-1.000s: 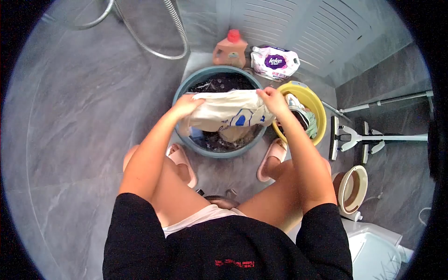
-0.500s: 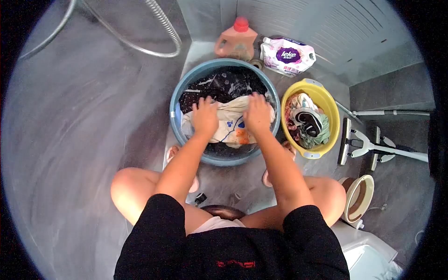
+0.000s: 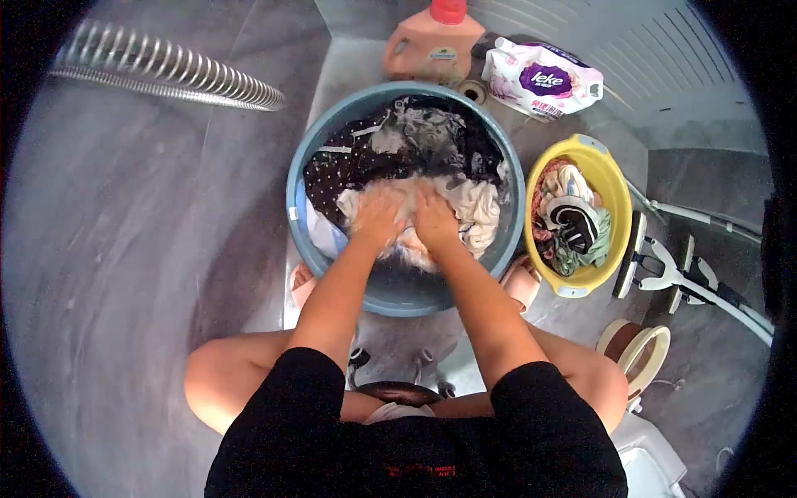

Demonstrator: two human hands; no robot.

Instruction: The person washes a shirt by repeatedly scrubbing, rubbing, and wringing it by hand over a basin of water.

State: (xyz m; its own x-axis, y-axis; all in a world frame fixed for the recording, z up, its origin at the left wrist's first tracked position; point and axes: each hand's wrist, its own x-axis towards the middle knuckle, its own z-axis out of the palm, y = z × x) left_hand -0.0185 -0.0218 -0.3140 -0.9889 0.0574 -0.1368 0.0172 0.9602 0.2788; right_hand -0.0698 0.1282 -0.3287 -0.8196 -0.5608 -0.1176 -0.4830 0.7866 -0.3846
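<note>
A round blue-grey basin point(image 3: 407, 305) stands between my feet, with water and clothes in it. My left hand point(image 3: 378, 214) presses on a cream cloth point(image 3: 477, 212) in the water; motion blurs its fingers. Close beside it, my right hand point(image 3: 434, 217) lies on the same cloth, its fingers pointing away from me and partly blurred. An orange and blue print shows between and below the hands. Behind the cloth lies a black dotted garment point(image 3: 357, 166), wet and bunched. A pale blue piece point(image 3: 324, 231) rests along the left side of the basin.
Right of the basin is a yellow tub point(image 3: 616, 187) of mixed clothes. An orange jug point(image 3: 432, 50) with a red cap and a white-purple pouch point(image 3: 544, 80) stand behind. A mop point(image 3: 664, 270) and a cream-rimmed container point(image 3: 647, 357) are at the right; a metal hose point(image 3: 166, 66) hangs upper left.
The cream cloth, first held stretched above the basin, was lowered into it. Both hands have come closer together and now push it, bunched, into the water. The view has moved closer to the basin.
</note>
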